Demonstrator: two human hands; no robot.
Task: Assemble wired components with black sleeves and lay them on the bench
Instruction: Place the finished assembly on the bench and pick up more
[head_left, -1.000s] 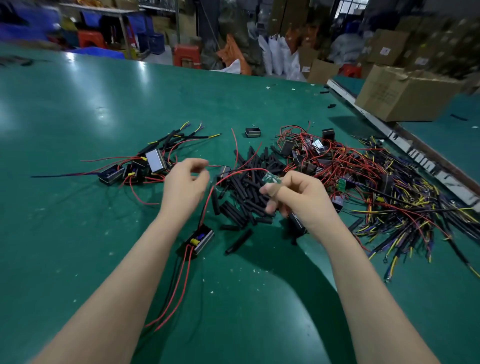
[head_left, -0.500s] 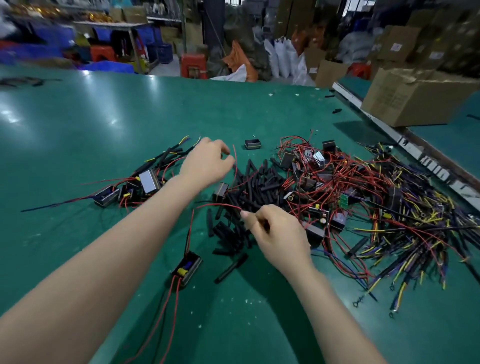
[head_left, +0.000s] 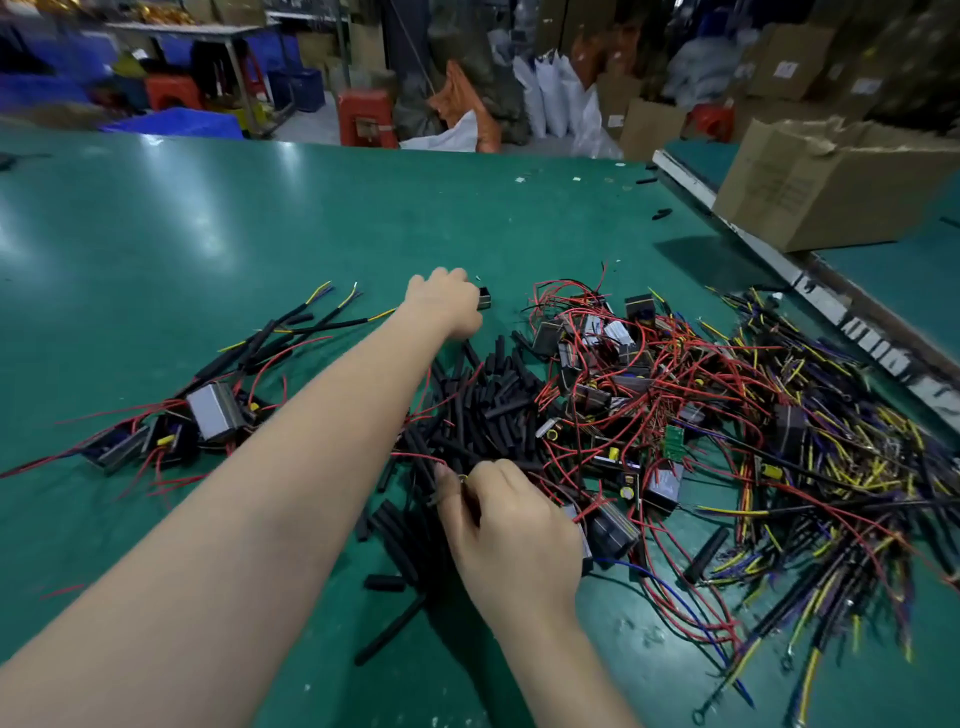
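Note:
My left hand (head_left: 441, 304) reaches far across the green bench (head_left: 208, 249). Its fingers curl over a small black box (head_left: 484, 300) lying alone; the fingertips are hidden. My right hand (head_left: 511, 535) hovers low over the pile of loose black sleeves (head_left: 483, 410) and pinches a thin red wire (head_left: 415, 456) between thumb and forefinger. A black module (head_left: 613, 527) lies against its knuckles. Finished components with sleeved wires (head_left: 213, 410) lie in a group on the left.
A big tangle of red, yellow and purple wires with modules (head_left: 727, 426) covers the right side. Stray sleeves (head_left: 389, 631) lie near the front. A cardboard box (head_left: 831, 182) sits beyond a metal rail (head_left: 779, 260) at the right.
My left hand has stretched further away from the sleeve pile to the lone black box. My right hand has dropped lower onto the sleeves, still pinching the wire.

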